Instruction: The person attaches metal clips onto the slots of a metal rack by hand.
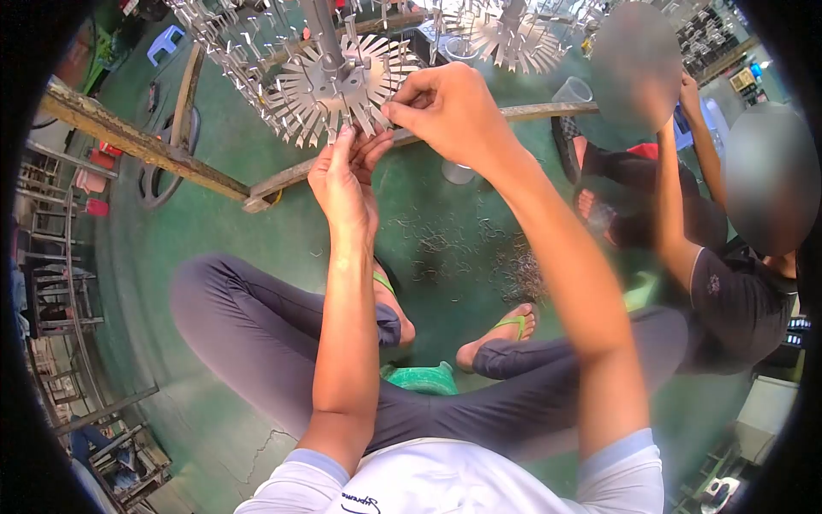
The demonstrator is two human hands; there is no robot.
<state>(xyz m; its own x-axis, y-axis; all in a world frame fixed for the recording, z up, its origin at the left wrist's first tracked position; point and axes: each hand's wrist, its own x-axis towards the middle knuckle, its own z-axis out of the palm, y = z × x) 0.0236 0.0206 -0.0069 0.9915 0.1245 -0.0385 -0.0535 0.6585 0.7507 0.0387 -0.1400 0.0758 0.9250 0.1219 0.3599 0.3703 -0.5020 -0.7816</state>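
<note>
From where I stand, the seated person has both bare hands up at a metal wheel (334,86) of fanned, slotted blades, which hangs from an upright shaft (321,34) just short of twelve o'clock from their lap. The left hand (344,180) is at the wheel's rim around six o'clock, thumb raised and fingers curled beneath the blade tips. The right hand (458,111) comes in at four o'clock, thumb and forefinger drawn close together near the edge; I cannot tell whether either set of fingers is gripping a small piece or only touching the blades. Bent metal pieces (227,60) hang in rows off the wheel's ten o'clock side. A second fanned wheel (514,41) sits just past twelve o'clock from the lap, and a wooden rail (548,110) runs behind the hands. On the green floor (282,227), straight out at twelve, thin metal bits (437,244) are scattered between the person's feet and the rail, a denser heap (524,272) at one o'clock. Around two o'clock sits a co-worker in a dark sleeve (719,283), one hand (688,92) raised.
</note>
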